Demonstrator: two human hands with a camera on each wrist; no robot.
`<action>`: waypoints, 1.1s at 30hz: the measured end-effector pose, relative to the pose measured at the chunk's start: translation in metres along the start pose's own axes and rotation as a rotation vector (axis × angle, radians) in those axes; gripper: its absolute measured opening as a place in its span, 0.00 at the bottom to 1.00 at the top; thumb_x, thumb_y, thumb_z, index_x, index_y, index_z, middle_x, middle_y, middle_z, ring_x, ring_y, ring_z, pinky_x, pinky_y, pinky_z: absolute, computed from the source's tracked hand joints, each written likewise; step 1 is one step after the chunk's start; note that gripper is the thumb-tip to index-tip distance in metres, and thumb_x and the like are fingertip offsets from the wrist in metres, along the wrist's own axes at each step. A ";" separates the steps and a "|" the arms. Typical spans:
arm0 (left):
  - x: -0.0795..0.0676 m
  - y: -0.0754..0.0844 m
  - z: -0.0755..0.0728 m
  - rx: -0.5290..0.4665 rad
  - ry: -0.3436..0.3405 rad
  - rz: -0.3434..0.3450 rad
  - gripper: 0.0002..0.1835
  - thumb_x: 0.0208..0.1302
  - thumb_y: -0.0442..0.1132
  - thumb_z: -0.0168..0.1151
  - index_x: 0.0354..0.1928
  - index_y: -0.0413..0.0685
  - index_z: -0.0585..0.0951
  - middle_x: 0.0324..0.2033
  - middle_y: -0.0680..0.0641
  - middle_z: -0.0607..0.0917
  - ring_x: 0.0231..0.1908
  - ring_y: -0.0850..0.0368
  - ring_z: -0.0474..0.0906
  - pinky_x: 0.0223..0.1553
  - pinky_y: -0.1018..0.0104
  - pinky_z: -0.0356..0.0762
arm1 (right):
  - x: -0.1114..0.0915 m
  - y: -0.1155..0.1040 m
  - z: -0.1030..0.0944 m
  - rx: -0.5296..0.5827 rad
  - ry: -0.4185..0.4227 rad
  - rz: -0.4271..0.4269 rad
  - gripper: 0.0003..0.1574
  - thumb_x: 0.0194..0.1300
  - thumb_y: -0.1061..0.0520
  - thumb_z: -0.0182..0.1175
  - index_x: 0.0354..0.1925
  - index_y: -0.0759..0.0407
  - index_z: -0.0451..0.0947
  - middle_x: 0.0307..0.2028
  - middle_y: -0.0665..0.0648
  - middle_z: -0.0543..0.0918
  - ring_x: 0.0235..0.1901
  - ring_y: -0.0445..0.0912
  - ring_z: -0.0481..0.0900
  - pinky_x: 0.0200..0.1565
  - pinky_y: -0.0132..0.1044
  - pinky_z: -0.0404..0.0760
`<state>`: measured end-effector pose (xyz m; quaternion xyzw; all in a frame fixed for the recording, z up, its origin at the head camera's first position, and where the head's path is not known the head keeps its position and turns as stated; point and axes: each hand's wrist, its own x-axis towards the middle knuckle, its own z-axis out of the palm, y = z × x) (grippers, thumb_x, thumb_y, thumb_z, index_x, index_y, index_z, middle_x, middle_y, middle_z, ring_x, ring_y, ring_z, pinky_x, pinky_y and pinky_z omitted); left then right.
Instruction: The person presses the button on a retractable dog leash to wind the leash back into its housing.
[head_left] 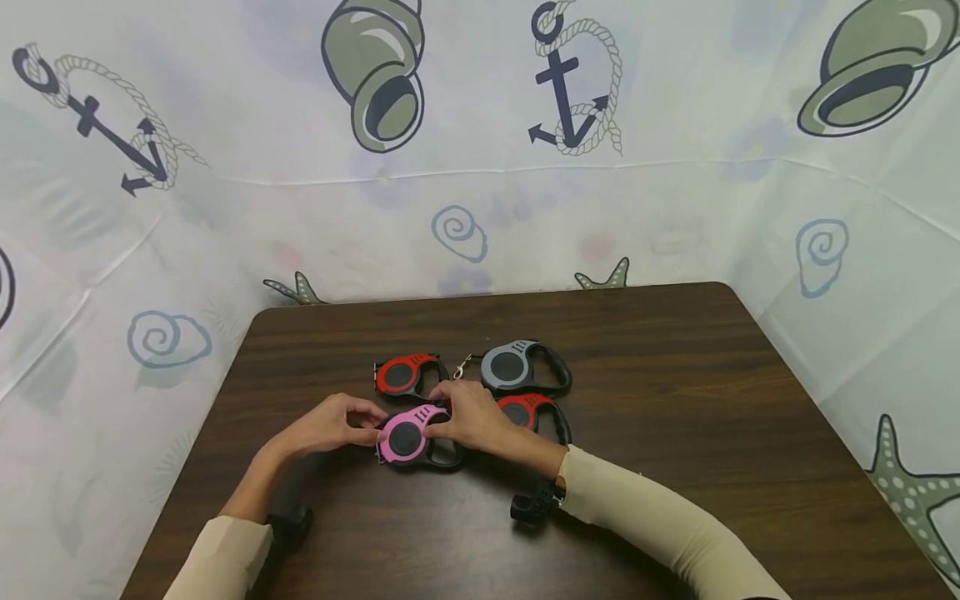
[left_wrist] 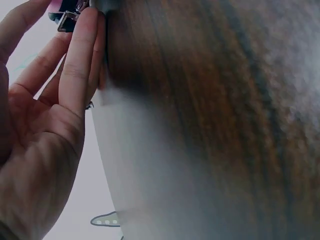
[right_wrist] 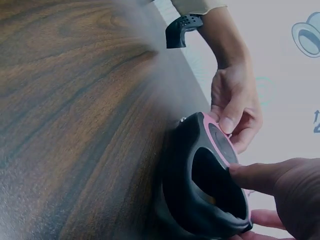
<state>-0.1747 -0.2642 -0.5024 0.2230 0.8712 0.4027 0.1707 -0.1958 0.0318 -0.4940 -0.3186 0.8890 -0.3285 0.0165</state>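
A pink and black retractable dog leash (head_left: 406, 439) is between the two hands, close over the table. My left hand (head_left: 339, 423) pinches its rounded end between thumb and fingers. From the other side my right hand (head_left: 474, 418) grips it near the black loop handle, thumb on the pink face, as the right wrist view shows on the leash (right_wrist: 209, 125). In the left wrist view only a corner of the leash, with a metal clip (left_wrist: 67, 21), shows beyond the left fingers.
Behind the pink leash lies a red retractable leash (head_left: 397, 377). A grey one (head_left: 506, 367) with a metal hook (head_left: 460, 368) lies to its right, and another red one (head_left: 517, 411) is partly hidden by the right hand. All rest on a dark wooden table (head_left: 675, 375).
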 end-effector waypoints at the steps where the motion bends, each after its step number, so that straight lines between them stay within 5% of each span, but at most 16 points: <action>1: 0.000 0.000 0.000 0.014 0.004 0.002 0.16 0.68 0.43 0.74 0.53 0.44 0.89 0.38 0.52 0.90 0.36 0.60 0.82 0.38 0.69 0.81 | 0.000 0.000 0.000 -0.012 0.000 0.003 0.30 0.54 0.45 0.83 0.51 0.56 0.86 0.40 0.52 0.89 0.38 0.43 0.84 0.42 0.35 0.81; 9: 0.003 0.000 0.001 0.158 0.072 0.083 0.14 0.66 0.47 0.77 0.49 0.51 0.92 0.41 0.55 0.91 0.39 0.65 0.83 0.41 0.68 0.82 | -0.001 0.001 0.002 -0.122 -0.004 0.001 0.31 0.55 0.42 0.82 0.51 0.56 0.86 0.39 0.54 0.88 0.41 0.46 0.84 0.46 0.42 0.82; 21: 0.001 0.003 -0.003 0.177 0.076 0.057 0.20 0.64 0.50 0.78 0.53 0.48 0.90 0.44 0.52 0.90 0.42 0.61 0.84 0.46 0.60 0.85 | -0.005 0.002 -0.004 -0.084 0.014 -0.029 0.32 0.57 0.41 0.81 0.52 0.58 0.86 0.40 0.57 0.88 0.39 0.46 0.84 0.43 0.40 0.82; 33: -0.002 0.004 -0.007 0.183 0.167 0.003 0.22 0.64 0.49 0.78 0.55 0.45 0.88 0.44 0.51 0.91 0.46 0.54 0.86 0.51 0.52 0.84 | -0.017 0.025 -0.048 0.008 0.034 -0.054 0.35 0.65 0.45 0.76 0.62 0.62 0.82 0.51 0.61 0.89 0.49 0.54 0.88 0.51 0.49 0.85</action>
